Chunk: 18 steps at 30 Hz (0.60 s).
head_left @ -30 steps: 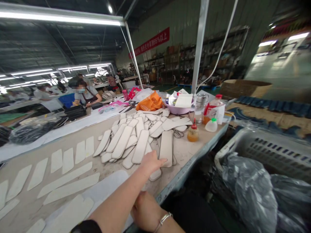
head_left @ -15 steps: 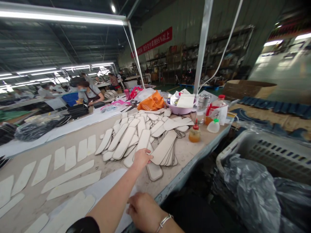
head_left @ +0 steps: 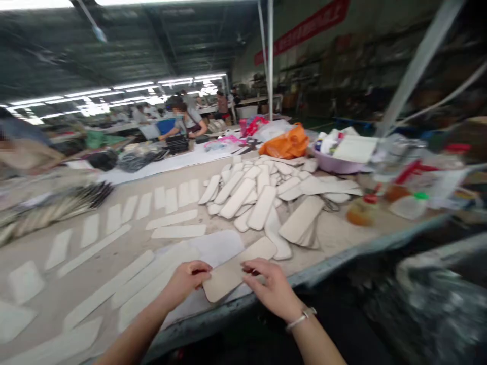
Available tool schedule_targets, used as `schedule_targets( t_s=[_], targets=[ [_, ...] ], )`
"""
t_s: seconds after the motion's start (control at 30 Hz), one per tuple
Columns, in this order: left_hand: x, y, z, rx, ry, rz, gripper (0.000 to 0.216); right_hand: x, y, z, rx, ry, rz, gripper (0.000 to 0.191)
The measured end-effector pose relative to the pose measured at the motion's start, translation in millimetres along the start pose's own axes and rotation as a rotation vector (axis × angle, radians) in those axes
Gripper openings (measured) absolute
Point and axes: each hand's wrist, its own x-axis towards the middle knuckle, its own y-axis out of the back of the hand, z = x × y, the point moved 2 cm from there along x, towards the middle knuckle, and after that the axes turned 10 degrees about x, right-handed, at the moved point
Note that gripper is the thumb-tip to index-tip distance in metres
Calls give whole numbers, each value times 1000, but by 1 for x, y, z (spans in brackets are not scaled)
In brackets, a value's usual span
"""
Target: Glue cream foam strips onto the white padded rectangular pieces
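Note:
A beige rounded panel lies slanted between my hands, above white sheets near the table's front edge. My left hand pinches its left end between thumb and fingers. At its near right side, my right hand has thumb and curled fingertips closed on the edge. Just beyond is a fanned stack of similar panels, next to a large loose heap of pale panels. Left of my hands, long pale strips rest on the table.
Rows of pale pieces are laid out at the left. Along the right stand a glue bottle with a red cap, a green-capped bottle and a purple basin. An orange bag lies behind the heap. Co-workers sit beyond.
My left hand has come back from the panel stack toward the front edge. One beige panel is now between both hands. The view has swung left, so the table appears shifted right.

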Motion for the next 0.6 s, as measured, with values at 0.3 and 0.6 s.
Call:
schedule_targets(
  t_s=[0.3,0.6],
  targets=[
    [-88,37,-93,524,-185,395,25,-2,-43,60,-708,173,-229,40],
    [-140,101,-169,774,-66,334,30,3,-44,72,-718,226,-268,39]
  ],
)
